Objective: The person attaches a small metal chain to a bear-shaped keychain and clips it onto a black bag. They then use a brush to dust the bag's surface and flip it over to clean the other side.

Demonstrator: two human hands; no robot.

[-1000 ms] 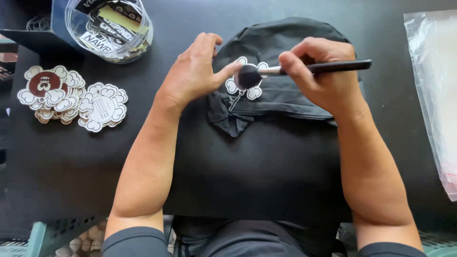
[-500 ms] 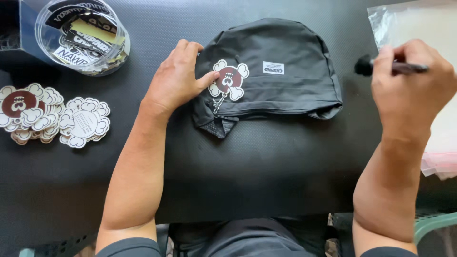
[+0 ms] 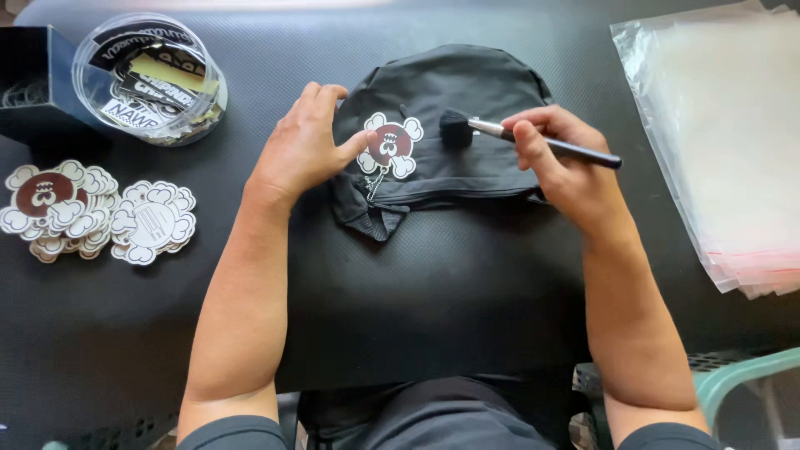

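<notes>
We pinch a brush [image 3: 533, 139] in our right hand [image 3: 562, 162], thumb and fingers pressed together round its dark handle, the metal collar and black bristle head pointing left. The bristle head rests on or just above the cap [image 3: 450, 137]; we cannot tell whether it touches the cloth. It sits just right of the tag [image 3: 390, 146], a flower-edged white card with a dark red round middle that lies on the cap's front.

Our left hand [image 3: 304, 150] lies flat on the cap's left side, fingers loosely spread and curled over the crown's edge, thumb tip touching the tag's left rim. It holds nothing; it only presses the cloth and the card down. A short chain hangs from the tag down toward the folded brim.

The cap is dark grey and lies in the middle of a black table [image 3: 433, 300], crown away from us, brim folded under toward us.

At the far left, a pile of tags [image 3: 92, 212] of the same shape lies fanned on the table, well apart from the cap. Behind it stands a clear round tub [image 3: 150, 79] of stickers, beside a dark box [image 3: 33, 83]. On the right edge lies a stack of clear bags [image 3: 725, 142], untouched.
</notes>
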